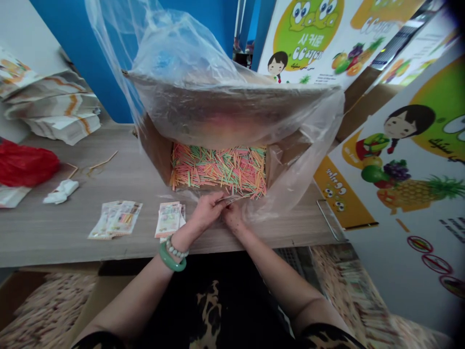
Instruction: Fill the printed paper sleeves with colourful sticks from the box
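Note:
My left hand [208,209], with a green bangle [172,259] and a bead bracelet [177,249] at its wrist, meets my right hand [234,216] at the front of an open cardboard box [154,152]. Both have their fingers closed, fingertips together; what they pinch, perhaps thin clear plastic, is hard to make out. A clear plastic liner [290,194] drapes over the box. Inside lies a heap of thin pink, green and orange sticks [218,167]. Left of my hands are a small stack of printed packets [169,219] and some more packets [115,219].
A red plastic bag [27,164], a crumpled white tissue [61,191] and stacked folded packaging [67,114] occupy the table's left side. Large printed cartons [403,213] stand at the right. A blue panel [80,43] rises behind. The table's front edge [65,261] is close to my body.

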